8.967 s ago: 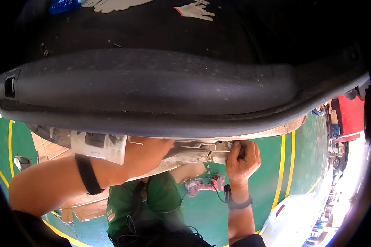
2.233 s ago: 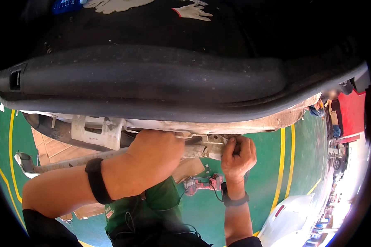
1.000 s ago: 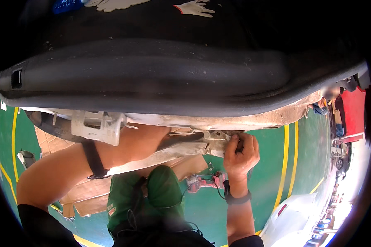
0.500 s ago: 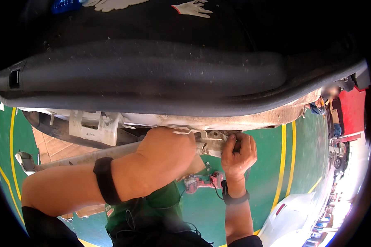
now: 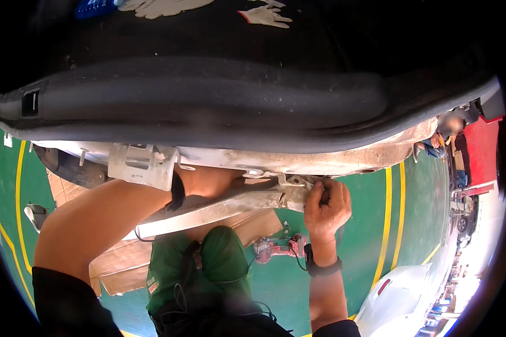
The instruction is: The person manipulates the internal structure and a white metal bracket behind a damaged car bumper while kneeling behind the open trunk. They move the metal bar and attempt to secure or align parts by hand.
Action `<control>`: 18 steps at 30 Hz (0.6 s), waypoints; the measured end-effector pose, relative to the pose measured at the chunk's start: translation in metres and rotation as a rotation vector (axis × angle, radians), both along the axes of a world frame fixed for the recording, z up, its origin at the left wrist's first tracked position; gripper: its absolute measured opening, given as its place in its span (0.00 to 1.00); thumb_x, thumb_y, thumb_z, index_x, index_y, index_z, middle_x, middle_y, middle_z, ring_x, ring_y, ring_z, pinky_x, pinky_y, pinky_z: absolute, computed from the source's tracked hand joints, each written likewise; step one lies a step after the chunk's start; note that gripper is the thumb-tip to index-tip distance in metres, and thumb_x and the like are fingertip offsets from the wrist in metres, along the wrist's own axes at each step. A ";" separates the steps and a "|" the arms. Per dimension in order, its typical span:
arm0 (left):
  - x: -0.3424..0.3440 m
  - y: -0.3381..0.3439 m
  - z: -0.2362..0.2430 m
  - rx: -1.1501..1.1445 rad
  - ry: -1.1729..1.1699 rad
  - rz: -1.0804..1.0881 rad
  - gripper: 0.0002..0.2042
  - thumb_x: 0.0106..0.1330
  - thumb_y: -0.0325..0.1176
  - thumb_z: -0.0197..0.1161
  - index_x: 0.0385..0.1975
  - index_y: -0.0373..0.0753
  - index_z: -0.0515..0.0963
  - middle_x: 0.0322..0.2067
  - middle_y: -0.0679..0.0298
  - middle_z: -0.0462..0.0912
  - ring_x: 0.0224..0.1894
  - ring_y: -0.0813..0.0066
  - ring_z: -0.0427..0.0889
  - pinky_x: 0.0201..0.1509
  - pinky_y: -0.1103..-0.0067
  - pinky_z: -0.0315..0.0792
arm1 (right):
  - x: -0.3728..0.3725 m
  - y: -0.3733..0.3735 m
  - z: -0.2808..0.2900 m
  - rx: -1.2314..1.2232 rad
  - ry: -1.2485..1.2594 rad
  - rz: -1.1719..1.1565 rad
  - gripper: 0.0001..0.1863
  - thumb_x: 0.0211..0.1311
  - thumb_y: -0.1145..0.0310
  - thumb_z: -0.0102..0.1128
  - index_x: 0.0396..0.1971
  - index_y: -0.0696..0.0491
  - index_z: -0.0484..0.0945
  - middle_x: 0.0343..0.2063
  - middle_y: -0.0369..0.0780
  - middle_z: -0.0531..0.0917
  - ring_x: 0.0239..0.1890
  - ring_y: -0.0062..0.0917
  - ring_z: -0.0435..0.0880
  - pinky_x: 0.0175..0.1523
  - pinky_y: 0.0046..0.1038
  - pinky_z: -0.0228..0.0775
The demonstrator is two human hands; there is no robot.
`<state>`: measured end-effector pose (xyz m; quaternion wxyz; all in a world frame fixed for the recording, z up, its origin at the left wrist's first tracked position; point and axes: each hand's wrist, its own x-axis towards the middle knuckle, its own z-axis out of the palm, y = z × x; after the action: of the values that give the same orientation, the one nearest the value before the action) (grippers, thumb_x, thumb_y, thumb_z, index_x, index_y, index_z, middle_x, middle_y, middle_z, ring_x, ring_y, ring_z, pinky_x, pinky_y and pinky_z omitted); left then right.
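at the far left, a yellow line (image 5: pixel 18 185) runs along the green floor (image 5: pixel 357 224). next to it, on the floor, lies brown cardboard (image 5: pixel 132 264), which is partly covered by the bare left arm. above, near the upper edge, there are a blue bottle (image 5: pixel 94 8) and a pale glove (image 5: pixel 166 7), behind the wide black trim (image 5: pixel 208 106) of the vehicle. under this trim, a white metal bracket (image 5: pixel 142 168) sits just in front of the forearm. the left hand (image 5: pixel 213 182), with a black band (image 5: pixel 177 192) at its wrist, goes under the vehicle's edge, above the long white beam (image 5: pixel 225 211); its fingers are hidden, so i cannot tell if they grip something. the beam, dirty in places, is located below the vehicle's edge and over the green trousers (image 5: pixel 226 258), and reaches from the left arm to the right hand (image 5: pixel 327 209). near its right end, a bent metal hook (image 5: pixel 289 181) is visible. on the floor below stands a red and grey power tool (image 5: pixel 272 250). the right hand, well apart from the left, has its fingers curled, with the thumb at the beam's right end; whether it pinches the beam, i cannot tell. further right, a white panel (image 5: pixel 396 297) lies low, and another person (image 5: pixel 437 143) is seen near the rim.
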<state>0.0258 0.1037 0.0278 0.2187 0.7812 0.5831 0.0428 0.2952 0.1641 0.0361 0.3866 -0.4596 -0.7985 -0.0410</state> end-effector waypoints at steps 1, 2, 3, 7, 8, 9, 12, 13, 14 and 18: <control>-0.001 0.000 0.004 -0.031 0.037 -0.006 0.16 0.77 0.37 0.47 0.56 0.39 0.77 0.52 0.48 0.82 0.52 0.54 0.81 0.57 0.66 0.74 | 0.000 0.001 0.000 0.008 0.004 0.005 0.02 0.54 0.75 0.64 0.25 0.52 0.80 0.16 0.36 0.72 0.20 0.33 0.72 0.25 0.36 0.63; -0.008 -0.006 -0.016 -0.210 -0.172 0.047 0.15 0.77 0.37 0.48 0.52 0.37 0.79 0.47 0.46 0.83 0.48 0.49 0.83 0.53 0.63 0.76 | -0.002 0.001 0.000 0.012 0.008 0.021 0.02 0.54 0.75 0.64 0.25 0.52 0.80 0.16 0.36 0.72 0.20 0.33 0.72 0.25 0.36 0.63; -0.008 -0.008 -0.006 -0.204 -0.173 0.088 0.15 0.77 0.37 0.49 0.51 0.36 0.79 0.45 0.46 0.84 0.46 0.48 0.83 0.52 0.62 0.76 | -0.001 0.002 -0.002 0.017 0.003 0.018 0.02 0.54 0.75 0.64 0.25 0.52 0.80 0.16 0.36 0.72 0.20 0.33 0.72 0.25 0.36 0.63; -0.009 -0.029 0.041 0.084 -0.065 0.153 0.15 0.77 0.38 0.51 0.48 0.34 0.80 0.36 0.43 0.84 0.42 0.43 0.85 0.47 0.57 0.78 | 0.003 0.000 -0.002 0.006 -0.005 -0.036 0.02 0.55 0.75 0.64 0.25 0.51 0.81 0.16 0.36 0.72 0.20 0.33 0.72 0.25 0.36 0.63; -0.006 -0.028 0.044 0.108 -0.012 0.148 0.15 0.77 0.38 0.52 0.48 0.34 0.81 0.37 0.43 0.84 0.42 0.42 0.85 0.46 0.57 0.78 | 0.004 0.000 -0.003 0.006 -0.009 -0.038 0.02 0.55 0.75 0.64 0.25 0.51 0.81 0.16 0.36 0.72 0.20 0.33 0.72 0.25 0.36 0.63; -0.003 -0.030 0.048 0.122 -0.036 0.150 0.14 0.77 0.37 0.52 0.47 0.34 0.81 0.36 0.43 0.84 0.40 0.43 0.85 0.45 0.57 0.79 | 0.004 0.001 -0.003 0.011 -0.009 -0.031 0.02 0.55 0.75 0.64 0.25 0.51 0.81 0.16 0.36 0.72 0.20 0.33 0.72 0.25 0.36 0.63; 0.005 -0.033 0.063 0.115 -0.057 0.137 0.13 0.75 0.36 0.54 0.44 0.34 0.81 0.35 0.44 0.85 0.37 0.44 0.86 0.42 0.57 0.80 | -0.001 -0.001 0.000 0.003 -0.008 -0.022 0.02 0.55 0.74 0.64 0.25 0.51 0.81 0.16 0.36 0.72 0.20 0.33 0.72 0.25 0.36 0.63; 0.007 -0.033 0.064 0.100 -0.039 0.131 0.13 0.75 0.36 0.54 0.43 0.34 0.82 0.35 0.45 0.85 0.36 0.44 0.86 0.41 0.58 0.80 | -0.001 -0.001 0.000 -0.004 -0.011 -0.024 0.02 0.55 0.74 0.64 0.25 0.51 0.81 0.16 0.36 0.72 0.20 0.33 0.72 0.25 0.36 0.63; 0.009 -0.032 0.066 0.087 -0.021 0.125 0.12 0.75 0.36 0.54 0.43 0.35 0.82 0.34 0.45 0.85 0.36 0.45 0.86 0.40 0.58 0.80 | 0.000 -0.001 0.001 -0.001 -0.016 -0.026 0.02 0.55 0.75 0.64 0.25 0.51 0.81 0.16 0.36 0.72 0.20 0.33 0.72 0.25 0.36 0.63; 0.013 -0.033 0.064 -0.003 0.019 0.161 0.12 0.73 0.35 0.55 0.41 0.35 0.83 0.32 0.47 0.86 0.35 0.47 0.87 0.38 0.58 0.80 | 0.001 0.000 -0.001 0.004 -0.009 -0.027 0.03 0.55 0.75 0.64 0.24 0.51 0.81 0.16 0.36 0.72 0.20 0.33 0.72 0.25 0.36 0.63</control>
<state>0.0390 0.0705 0.0917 0.2103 0.7320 0.6460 0.0520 0.2961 0.1639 0.0353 0.3836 -0.4693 -0.7938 -0.0499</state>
